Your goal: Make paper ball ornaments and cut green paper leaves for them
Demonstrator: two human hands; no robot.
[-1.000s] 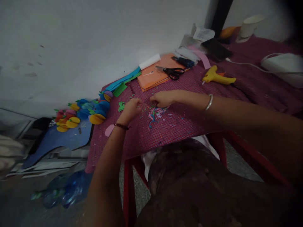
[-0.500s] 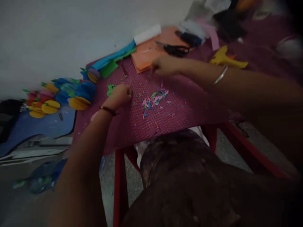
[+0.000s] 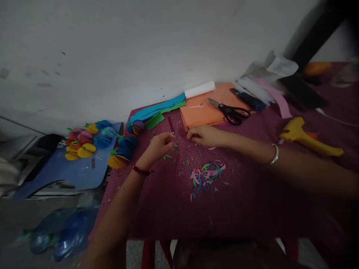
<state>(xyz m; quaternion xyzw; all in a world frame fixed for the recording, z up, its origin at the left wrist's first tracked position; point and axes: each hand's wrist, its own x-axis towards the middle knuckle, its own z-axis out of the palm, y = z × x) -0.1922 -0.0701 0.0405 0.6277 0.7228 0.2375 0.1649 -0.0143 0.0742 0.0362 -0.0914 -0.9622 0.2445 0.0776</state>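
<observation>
My left hand (image 3: 161, 146) is over the red checked cloth (image 3: 159, 209), its fingers curled with a gap at the tips, beside small green paper bits (image 3: 175, 147). My right hand (image 3: 203, 135) is at the front edge of the orange sheets (image 3: 202, 112), fingers loosely bent, with nothing seen in it. The two hands are apart, fingertips facing each other. Black-handled scissors (image 3: 232, 112) lie on the orange sheets behind my right hand. A pile of pink, blue and green paper scraps (image 3: 207, 173) lies nearer to me.
Paper fruit shapes (image 3: 86, 149) sit at the left on a blue board (image 3: 92, 175) and the table edge. A yellow glue gun (image 3: 308, 138) lies at the right. Blue and green strips (image 3: 159, 108) and a white roll (image 3: 199, 89) are by the wall. Plastic bottles (image 3: 70, 231) lie below left.
The view has tilted up, so the table appears lower. My hands are closer together. The green pieces beside my left hand no longer show as a clump, and my right hand's fingers are more visible.
</observation>
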